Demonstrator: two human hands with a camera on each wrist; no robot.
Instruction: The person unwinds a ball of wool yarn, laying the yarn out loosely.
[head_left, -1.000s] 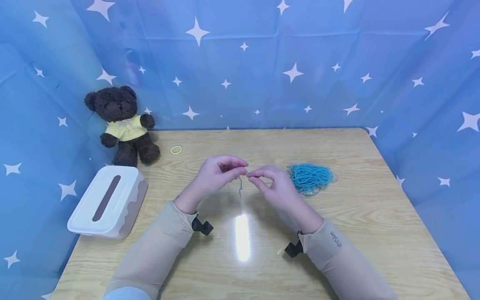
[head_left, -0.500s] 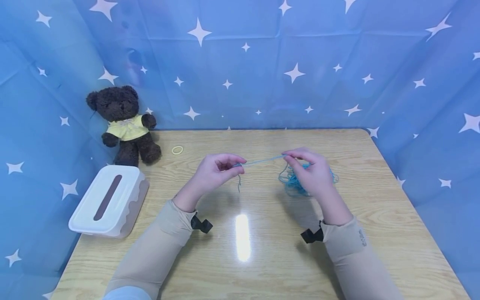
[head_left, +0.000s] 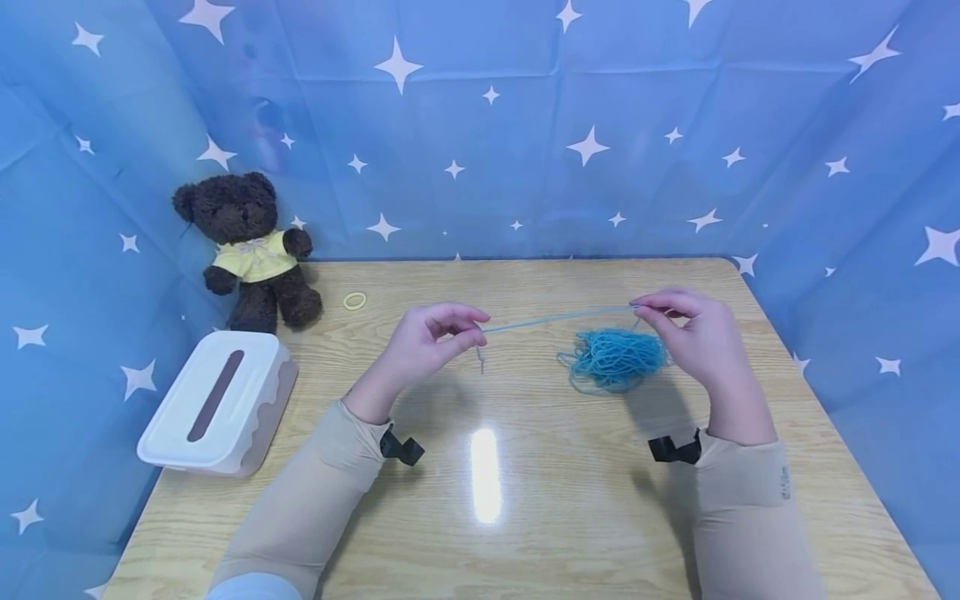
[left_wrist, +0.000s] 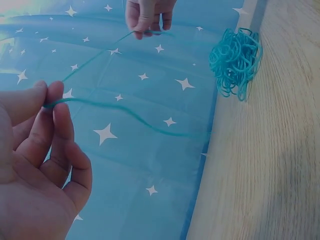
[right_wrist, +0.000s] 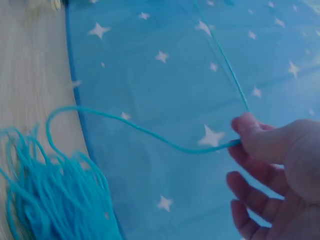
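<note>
A length of thin turquoise cord (head_left: 555,318) stretches nearly straight between the two hands, above the table. My left hand (head_left: 431,346) pinches it between thumb and fingertips, and a short loose tail hangs below. Farther right, my right hand (head_left: 701,337) pinches the cord between thumb and forefinger. From there, in the right wrist view, the cord (right_wrist: 150,132) runs in a slack curve down to a loose tangled heap of the same cord (right_wrist: 62,195). That heap (head_left: 617,357) lies on the table, left of and below the right hand.
A dark brown teddy bear (head_left: 255,258) in a yellow shirt sits at the back left. Before it stands a white lidded box (head_left: 213,400) with a slot in its top. A small yellow ring (head_left: 355,301) lies on the wooden table (head_left: 555,517). Blue starry cloth (head_left: 525,108) hangs behind.
My right hand has moved right, away from the left hand, drawing the cord out into a longer span. The left hand has stayed almost in place.
</note>
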